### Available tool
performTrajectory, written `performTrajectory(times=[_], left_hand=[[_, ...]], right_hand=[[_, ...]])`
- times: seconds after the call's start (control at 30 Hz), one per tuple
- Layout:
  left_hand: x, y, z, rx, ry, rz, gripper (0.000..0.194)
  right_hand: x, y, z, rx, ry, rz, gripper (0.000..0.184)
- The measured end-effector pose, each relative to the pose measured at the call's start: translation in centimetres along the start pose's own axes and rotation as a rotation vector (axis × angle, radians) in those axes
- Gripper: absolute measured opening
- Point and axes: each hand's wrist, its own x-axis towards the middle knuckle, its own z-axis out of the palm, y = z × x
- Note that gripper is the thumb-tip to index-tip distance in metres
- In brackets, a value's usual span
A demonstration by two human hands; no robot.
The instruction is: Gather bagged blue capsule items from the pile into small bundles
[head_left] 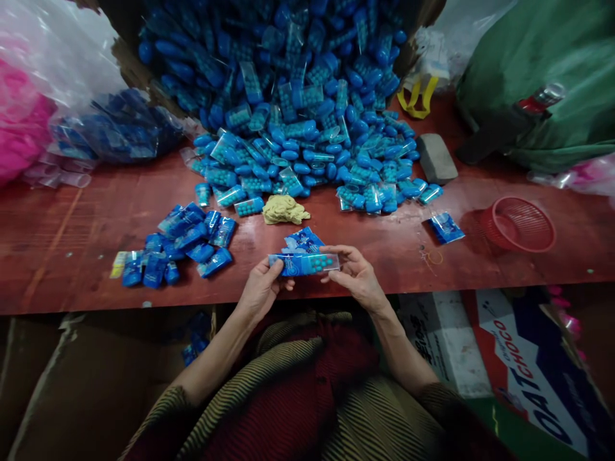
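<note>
Both my hands hold one clear plastic sleeve that lies sideways, with a blue piece at its left end and teal balls at its right. My left hand pinches the left end and my right hand pinches the right end, just above the table's near edge. A few blue packets lie right behind the sleeve. To the left lies a small heap of filled blue packets. A large pile of blue capsules and clear tubes spills across the far side of the red table.
A tan wad of rubber bands lies ahead of my hands. A red mesh basket, a single blue packet and a grey block are to the right. Plastic bags sit far left, a green bag far right, cardboard boxes below.
</note>
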Motion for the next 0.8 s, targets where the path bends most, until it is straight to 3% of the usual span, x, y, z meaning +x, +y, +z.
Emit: performTrajectory(times=[0.27, 0.8], left_hand=[[-0.7, 0.4, 0.1, 0.115, 0.044, 0.086, 0.035], [-0.4, 0.4, -0.3, 0.083, 0.028, 0.087, 0.033]], right_hand=[[-0.8, 1.2, 0.0, 0.047, 0.011, -0.016, 0.031], [-0.7, 1.4, 0.0, 0.066, 0.009, -0.03, 0.032]])
